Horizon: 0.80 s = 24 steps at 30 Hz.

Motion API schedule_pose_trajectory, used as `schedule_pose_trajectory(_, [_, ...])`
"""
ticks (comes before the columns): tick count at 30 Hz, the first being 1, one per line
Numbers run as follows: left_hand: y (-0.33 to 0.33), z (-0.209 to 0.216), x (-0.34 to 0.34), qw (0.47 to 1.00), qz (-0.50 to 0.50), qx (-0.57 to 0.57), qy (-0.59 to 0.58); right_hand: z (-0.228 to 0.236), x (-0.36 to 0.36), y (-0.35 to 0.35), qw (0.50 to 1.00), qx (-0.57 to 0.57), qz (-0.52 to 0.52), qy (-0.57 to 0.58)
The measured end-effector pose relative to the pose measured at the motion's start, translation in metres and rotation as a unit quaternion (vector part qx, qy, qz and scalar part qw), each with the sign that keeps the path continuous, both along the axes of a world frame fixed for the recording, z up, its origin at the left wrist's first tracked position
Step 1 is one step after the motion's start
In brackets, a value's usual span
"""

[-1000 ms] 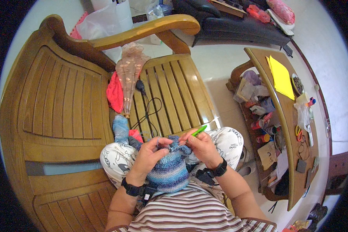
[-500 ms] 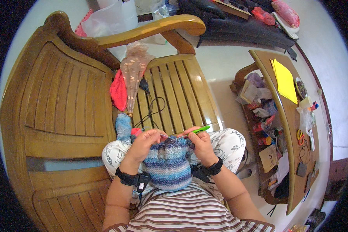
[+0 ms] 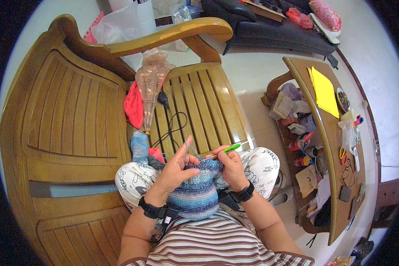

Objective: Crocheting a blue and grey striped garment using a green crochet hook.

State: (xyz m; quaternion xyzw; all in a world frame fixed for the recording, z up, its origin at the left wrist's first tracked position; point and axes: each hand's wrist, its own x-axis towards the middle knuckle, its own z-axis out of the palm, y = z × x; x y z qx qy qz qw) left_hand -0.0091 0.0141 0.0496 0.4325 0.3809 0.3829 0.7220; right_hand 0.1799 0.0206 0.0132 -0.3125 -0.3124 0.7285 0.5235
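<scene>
Head: right hand (image 3: 233, 169) grips green handle (image 3: 232, 148); half-open left hand (image 3: 176, 171) carries yarn (image 3: 186, 148).

We look steeply down from the wearer's head, wide fisheye, upright, unmirrored. Left hand (image 3: 175, 170) and right hand (image 3: 233, 167) sit near us, below centre; forearms (image 3: 269, 219) run up from below. Wooden bench (image 3: 75, 108) spreads left of and beyond the left hand; table (image 3: 330, 139), bent, well right of the right hand.

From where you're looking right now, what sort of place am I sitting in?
Most likely a living room at home: you're on a slatted wooden settee, with a wooden coffee table to the right and a black sofa farther off.
</scene>
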Motion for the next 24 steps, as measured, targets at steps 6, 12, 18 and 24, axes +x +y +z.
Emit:
schedule_pose_trajectory(6, [-0.002,0.009,-0.003,0.999,-0.012,-0.028,-0.008,0.000,-0.006,0.000,0.999,-0.014,0.018,0.035])
schedule_pose_trajectory(12, [0.001,0.006,-0.010,0.996,-0.046,-0.060,-0.051,0.005,-0.010,0.000,0.999,-0.012,0.014,0.038])
schedule_pose_trajectory(18, [-0.001,-0.003,-0.006,0.997,0.002,-0.041,-0.062,0.005,-0.011,-0.001,1.000,-0.008,-0.005,0.002])
schedule_pose_trajectory(24, [-0.002,0.006,-0.001,0.997,0.021,-0.060,-0.030,0.008,-0.011,-0.003,1.000,0.004,-0.011,-0.022])
